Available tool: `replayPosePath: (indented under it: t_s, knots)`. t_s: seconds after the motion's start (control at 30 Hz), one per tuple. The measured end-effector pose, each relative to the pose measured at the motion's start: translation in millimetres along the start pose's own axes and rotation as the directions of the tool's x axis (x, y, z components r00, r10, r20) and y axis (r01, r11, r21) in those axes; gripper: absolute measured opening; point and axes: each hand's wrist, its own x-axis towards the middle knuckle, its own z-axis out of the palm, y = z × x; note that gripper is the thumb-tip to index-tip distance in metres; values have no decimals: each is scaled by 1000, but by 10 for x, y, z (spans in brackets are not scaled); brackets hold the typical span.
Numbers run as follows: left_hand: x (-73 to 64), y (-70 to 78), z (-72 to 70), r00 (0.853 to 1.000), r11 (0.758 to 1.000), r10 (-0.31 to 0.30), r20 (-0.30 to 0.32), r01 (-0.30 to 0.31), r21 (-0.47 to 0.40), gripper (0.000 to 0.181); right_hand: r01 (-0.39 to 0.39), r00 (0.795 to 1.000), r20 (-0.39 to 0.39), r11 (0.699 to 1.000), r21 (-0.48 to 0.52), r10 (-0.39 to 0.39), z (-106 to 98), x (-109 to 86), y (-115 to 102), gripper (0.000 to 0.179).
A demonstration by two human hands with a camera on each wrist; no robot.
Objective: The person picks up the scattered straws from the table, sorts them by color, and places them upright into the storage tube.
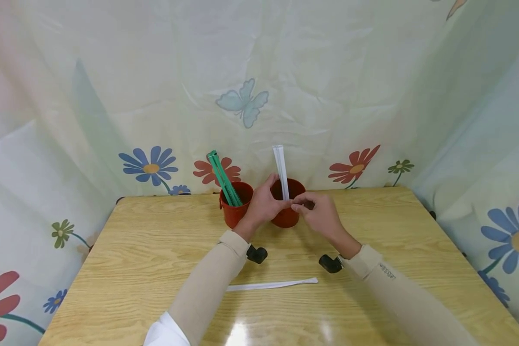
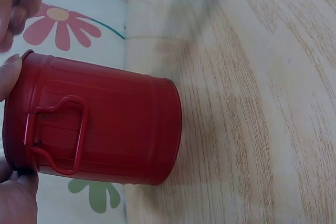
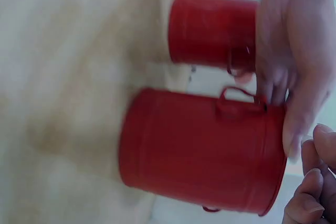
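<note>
Two small red metal buckets stand side by side at the back of the table. My left hand point(image 1: 264, 204) grips the right bucket point(image 2: 105, 119) at its rim, thumb in front and fingers around the left side. Slim white paper-wrapped sticks point(image 1: 281, 168) stand upright in that bucket, their lower ends hidden. Close to the left thumb, at the front right of the rim, is my right hand point(image 1: 320, 211), fingers curled and tips together; I cannot tell if it pinches anything. In the left bucket point(image 1: 235, 214), green wrapped sticks point(image 1: 222, 179) lean to the left.
Another white wrapped stick point(image 1: 272, 285) lies across the wooden table point(image 1: 155, 269), nearer to me, its left end behind the left sleeve. A flower-printed sheet point(image 1: 190, 72) hangs right behind the buckets and down both sides of the table.
</note>
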Motion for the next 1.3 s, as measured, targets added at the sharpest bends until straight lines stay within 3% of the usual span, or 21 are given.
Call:
replayPosePath:
  t_s: [0.2, 0.4, 0.5, 0.63, 0.77, 0.9, 1.17, 1.3]
  knots:
    - [-21, -6, 6, 1000, 1000, -17, 1, 17, -6, 68, 7, 998, 67, 999, 40, -9, -2, -271, -80, 4]
    - [-24, 7, -6, 1000, 999, -28, 7, 29, -21, 67, 5, 973, 231, 1000, 18, -9, 84, -513, -61, 7]
    - [-20, 20, -9, 999, 999, -40, 2, 40, -20, 67, 50, 937, 348, 999, -18, -41, 157, -627, -33, 9]
    - [-19, 28, -7, 999, 999, -46, 1, 46, -8, 68, 132, 857, 507, 990, -44, -92, 246, -767, -20, 17]
    - [-19, 22, -1, 999, 999, -52, 5, 52, -5, 69, 186, 792, 600, 981, -62, -112, 309, -871, -31, 21]
    - [-17, 22, -2, 999, 999, -54, 5, 54, 6, 71, 207, 763, 636, 975, -76, -112, 351, -914, -41, 21]
    - [-25, 38, -12, 999, 999, -52, 2, 52, 0, 72, 296, 745, 645, 951, -92, -170, 424, -945, -54, 16]
    - [-31, 43, -11, 999, 999, -46, 7, 46, 1, 72, 398, 701, 684, 906, -142, -201, 428, -971, -73, 19]
